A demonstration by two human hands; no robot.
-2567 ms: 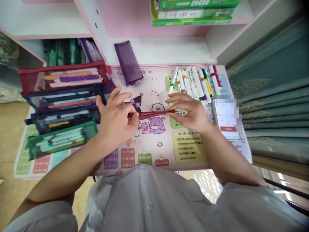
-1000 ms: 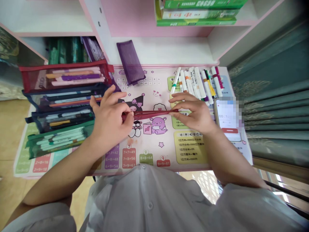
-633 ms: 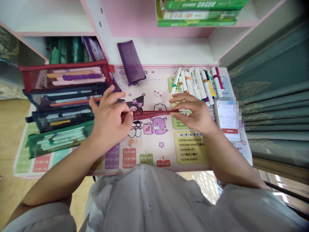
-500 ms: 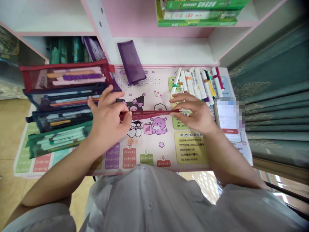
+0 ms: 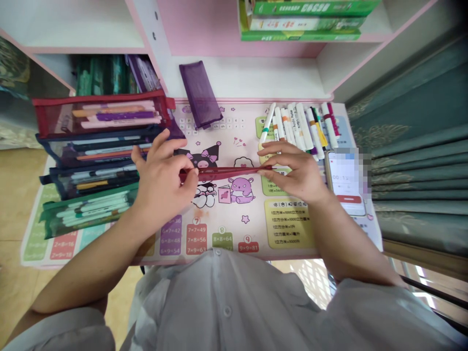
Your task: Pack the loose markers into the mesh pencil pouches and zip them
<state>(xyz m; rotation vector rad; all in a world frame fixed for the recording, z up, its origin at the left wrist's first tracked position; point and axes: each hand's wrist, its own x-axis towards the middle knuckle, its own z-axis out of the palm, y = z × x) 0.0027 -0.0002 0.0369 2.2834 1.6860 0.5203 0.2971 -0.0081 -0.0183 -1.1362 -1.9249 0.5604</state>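
Note:
I hold a flat dark red mesh pencil pouch (image 5: 226, 172) edge-on above the pink cartoon desk mat (image 5: 234, 229). My left hand (image 5: 161, 180) pinches the pouch's left end between thumb and forefinger, the other fingers raised. My right hand (image 5: 292, 170) grips its right end with closed fingers. Whether the pinch is on a zipper pull I cannot make out. A row of white markers (image 5: 298, 124) with coloured caps lies just beyond my right hand.
Several filled mesh pouches (image 5: 95, 156) in red, navy and green are stacked at the left. An empty purple pouch (image 5: 200, 93) lies at the back. A phone (image 5: 345, 180) rests at the right. Green books (image 5: 307, 19) sit on the pink shelf. A green curtain (image 5: 413, 146) hangs right.
My left hand has slid slowly leftward along the red pouch's top edge. My right hand has kept its hold in place.

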